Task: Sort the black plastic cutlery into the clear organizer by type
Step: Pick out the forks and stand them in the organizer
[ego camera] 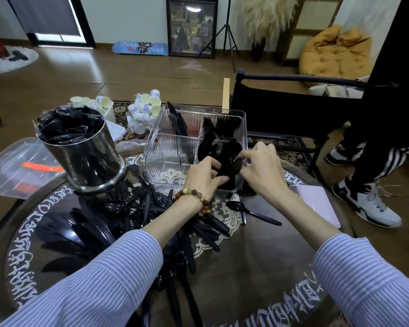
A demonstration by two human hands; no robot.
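Steel canister (pixel 90 152) stuffed with black wrappers, heap of paper cups (pixel 142 112) behind, orange beanbag (pixel 335 53), framed picture (pixel 191 27) against wall, skateboard deck (pixel 141 47) beside it

A lived-in home living room.

You are looking across a wood-plank floor (pixel 132 74) to a framed picture (pixel 191 27) leaning on the wall, a skateboard deck (pixel 141 47) beside it, a mustard beanbag (pixel 335 53), pampas grass in a dark vase (pixel 257 47), and a round rug (pixel 12 60); the surface (pixel 257 267) near you is a round table with white lettering.
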